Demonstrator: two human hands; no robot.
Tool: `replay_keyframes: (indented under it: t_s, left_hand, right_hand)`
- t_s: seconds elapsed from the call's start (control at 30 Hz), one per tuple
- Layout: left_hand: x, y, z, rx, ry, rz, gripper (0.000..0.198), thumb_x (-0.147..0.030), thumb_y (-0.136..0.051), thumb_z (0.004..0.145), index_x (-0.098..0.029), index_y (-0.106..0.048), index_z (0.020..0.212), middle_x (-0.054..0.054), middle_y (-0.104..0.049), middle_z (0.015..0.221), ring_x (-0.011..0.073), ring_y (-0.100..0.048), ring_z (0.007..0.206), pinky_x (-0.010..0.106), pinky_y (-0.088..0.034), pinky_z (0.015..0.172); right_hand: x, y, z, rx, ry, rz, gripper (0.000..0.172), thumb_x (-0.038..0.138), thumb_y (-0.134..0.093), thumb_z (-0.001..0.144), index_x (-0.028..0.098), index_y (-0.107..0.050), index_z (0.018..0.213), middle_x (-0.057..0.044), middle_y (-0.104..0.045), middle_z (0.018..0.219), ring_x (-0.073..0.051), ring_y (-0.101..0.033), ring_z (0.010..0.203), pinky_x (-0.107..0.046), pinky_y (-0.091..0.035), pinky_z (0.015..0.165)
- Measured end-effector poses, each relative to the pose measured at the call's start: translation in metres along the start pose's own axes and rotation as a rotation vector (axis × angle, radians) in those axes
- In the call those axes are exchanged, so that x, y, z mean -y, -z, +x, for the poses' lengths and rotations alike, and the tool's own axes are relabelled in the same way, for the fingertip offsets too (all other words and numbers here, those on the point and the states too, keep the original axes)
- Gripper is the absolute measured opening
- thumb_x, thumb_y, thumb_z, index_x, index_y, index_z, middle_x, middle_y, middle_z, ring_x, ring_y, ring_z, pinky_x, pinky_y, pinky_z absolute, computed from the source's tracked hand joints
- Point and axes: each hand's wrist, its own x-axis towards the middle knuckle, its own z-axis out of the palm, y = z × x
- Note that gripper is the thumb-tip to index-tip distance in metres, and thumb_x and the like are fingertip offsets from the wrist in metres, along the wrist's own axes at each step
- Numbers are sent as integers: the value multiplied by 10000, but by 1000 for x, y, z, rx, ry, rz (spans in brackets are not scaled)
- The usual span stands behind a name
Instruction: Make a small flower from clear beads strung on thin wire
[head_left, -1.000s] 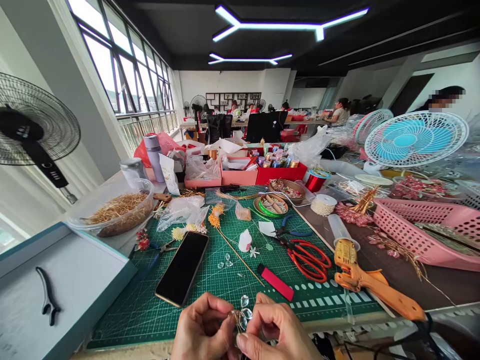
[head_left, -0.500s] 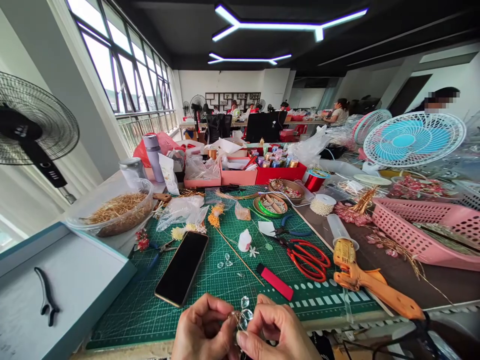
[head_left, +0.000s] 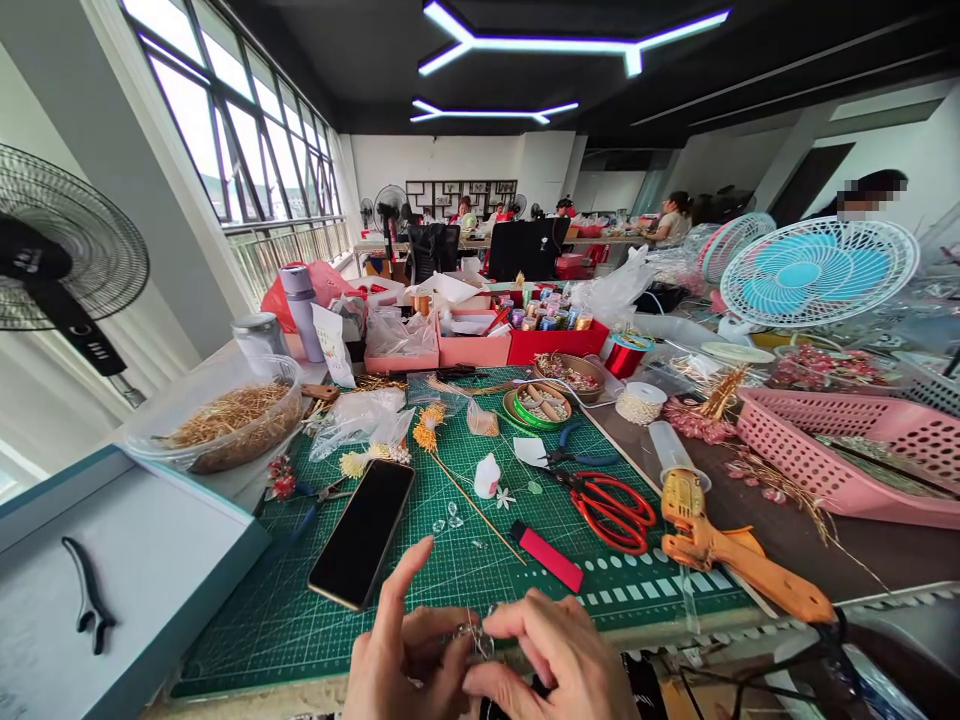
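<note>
At the mat's front edge, a small cluster of clear crystal beads on fine wire (head_left: pixel 482 640) sits between my two hands, partly covered by fingers. My left hand (head_left: pixel 412 645) pinches it with the thumb and a finger while its index finger points up. From the other side, my right hand (head_left: pixel 551 650) has thumb and fingertips closed at the cluster. Loose clear beads (head_left: pixel 452 516) lie on the green cutting mat (head_left: pixel 262 630) beyond the hands. A black phone (head_left: pixel 364 533) is near the left hand, and a pink-red lighter (head_left: pixel 551 560) is near the right.
Red-handled scissors (head_left: pixel 615 512), blue-handled pliers (head_left: pixel 589 459) and a small white bottle (head_left: pixel 487 476) lie farther back. An orange glue gun (head_left: pixel 742 560) rests at right, near a pink basket (head_left: pixel 847 450). A pale box (head_left: pixel 172 600) stands at left. People sit at far tables.
My left index finger has lifted off and now points up. The crystal cluster has tilted lower and is more covered by my fingers. The view has shifted slightly.
</note>
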Motion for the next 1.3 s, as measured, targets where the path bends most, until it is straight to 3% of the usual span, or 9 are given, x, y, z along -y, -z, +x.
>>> replay_keyframes:
  t_s: [0.2,0.33,0.43,0.67,0.8,0.97,1.1,1.2,1.3]
  left_hand:
    - [-19,-2,0,163,208,-352,1101,-391,-784,635,-225,-7,1397,12,-748,648,98,-593,397,156,-428,363]
    - [-18,0,1,238,227,-363,1090,-327,-779,663,-233,7,1411,15,-746,647,83,-573,373,149,-420,363]
    - [-17,2,1,310,256,-324,1111,-302,-769,682,-228,63,1413,45,-757,700,92,-600,419,151,-447,389]
    - [-21,-1,0,295,240,-342,1125,-337,-780,657,-274,49,1414,-2,-731,664,66,-553,334,134,-444,336]
    - [-19,-3,0,277,214,-391,1099,-318,-777,668,-270,32,1410,9,-740,674,53,-549,347,122,-431,359]
    - [-16,-5,-1,273,215,-397,1106,-330,-781,660,-262,24,1414,14,-743,669,67,-553,353,128,-428,345]
    - [-9,-6,-2,207,167,-298,827,-342,-776,655,-248,-327,1343,15,-750,665,62,-537,327,131,-422,330]
    - [-2,-8,-1,136,62,-220,377,-392,-755,658,-220,-669,983,26,-759,660,60,-536,300,141,-426,325]
    - [2,-9,0,46,-43,-107,226,-429,-713,684,-208,-718,730,17,-725,536,98,-569,309,158,-438,329]
  right_hand:
    - [1,28,30,330,-511,617,396,580,-543,795,195,-633,804,32,-472,633,-82,-341,515,-202,-255,450]
    - [1,23,38,593,-638,854,360,484,-736,655,164,-579,701,51,-472,577,-61,-329,498,-186,-224,435]
    - [0,18,41,625,-677,944,400,482,-770,605,163,-537,668,72,-447,524,-47,-317,457,-183,-212,417]
    - [-6,12,43,335,-709,1021,432,586,-655,709,195,-481,765,118,-292,553,-28,-183,436,-169,-129,395]
    - [-2,10,31,441,-764,1161,431,567,-659,710,166,-550,825,78,-409,612,-16,-234,420,-180,-115,379]
    - [5,1,30,469,-716,1174,368,446,-747,604,165,-509,619,72,-410,494,-46,-296,429,-190,-165,388]
    - [5,-2,32,409,-724,1099,343,484,-660,699,182,-504,657,57,-416,567,-66,-314,461,-193,-187,391]
    - [6,2,21,56,-472,762,239,409,-513,845,205,-501,721,33,-432,681,-93,-385,554,-202,-305,465]
    - [7,4,4,-225,12,208,154,214,-502,833,214,-502,679,16,-458,652,-118,-474,589,-237,-386,558]
